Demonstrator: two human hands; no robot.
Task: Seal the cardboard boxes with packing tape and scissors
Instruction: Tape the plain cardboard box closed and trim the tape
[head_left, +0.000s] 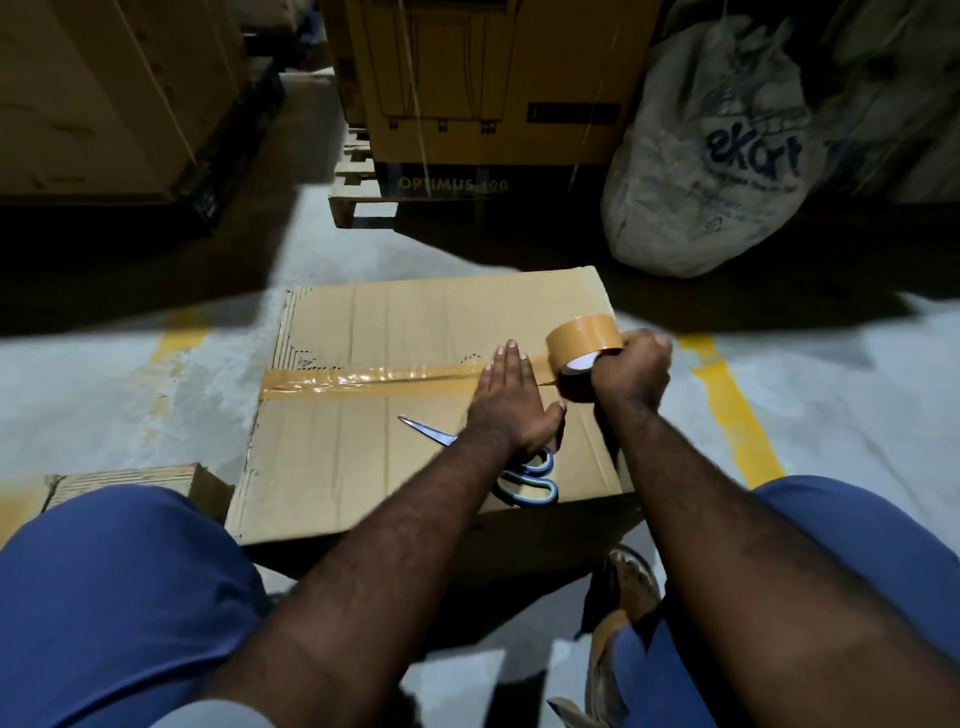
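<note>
You have 1 strip of tape (363, 376) laid along the centre seam of the cardboard box (363, 478) on the floor (104, 374), from its left edge almost to the right one. By the look of it, the last stretch and the cut are left to do. Your left grip (511, 400) lies flat, fingers straight, pressing the strip down. Your right grip (631, 374) is curled round the tape roll (582, 338), near the box's right edge (the scissors (426, 429) lie on the box, partly under your left wrist).
</note>
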